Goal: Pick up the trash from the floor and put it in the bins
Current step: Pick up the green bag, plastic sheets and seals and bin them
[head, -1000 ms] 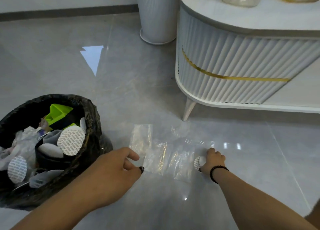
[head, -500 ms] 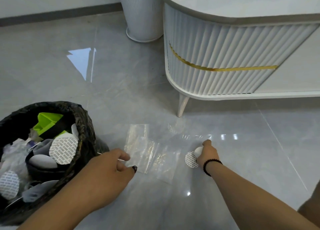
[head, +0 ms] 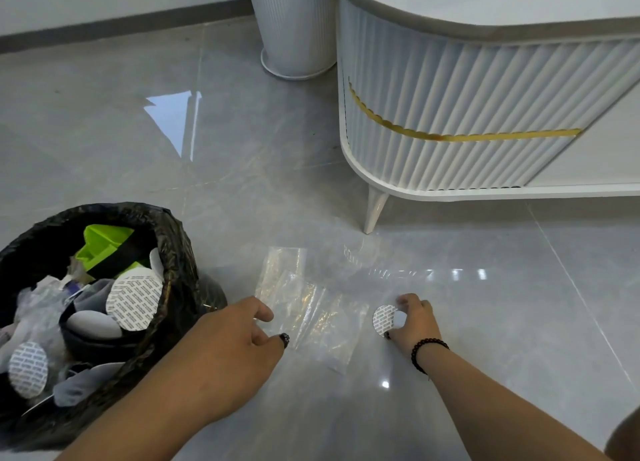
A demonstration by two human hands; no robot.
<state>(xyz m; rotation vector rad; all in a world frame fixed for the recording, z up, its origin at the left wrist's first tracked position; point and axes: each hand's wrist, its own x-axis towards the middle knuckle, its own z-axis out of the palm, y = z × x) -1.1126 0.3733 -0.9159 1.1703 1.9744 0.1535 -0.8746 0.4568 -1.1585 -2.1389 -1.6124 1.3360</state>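
Clear plastic bags (head: 311, 308) lie flat on the grey tiled floor between my hands. My left hand (head: 239, 339) pinches the left edge of the bags between thumb and forefinger. My right hand (head: 414, 320) curls its fingers round a small round white seal disc (head: 384, 320) with printed text, right of the bags. A bin lined with a black bag (head: 173, 252) stands at the left, holding similar discs, a green plastic piece and other rubbish.
A white ribbed cabinet (head: 450, 114) with a gold strip stands on a tapered leg (head: 374, 211) just beyond the bags. A white ribbed cylindrical bin (head: 294, 27) stands behind it by the wall. Glossy floor stretches to the right.
The view shifted down and left. My left hand reached onto the bags' edge and pinched it. My right hand stayed at the disc, with more of the disc now showing.
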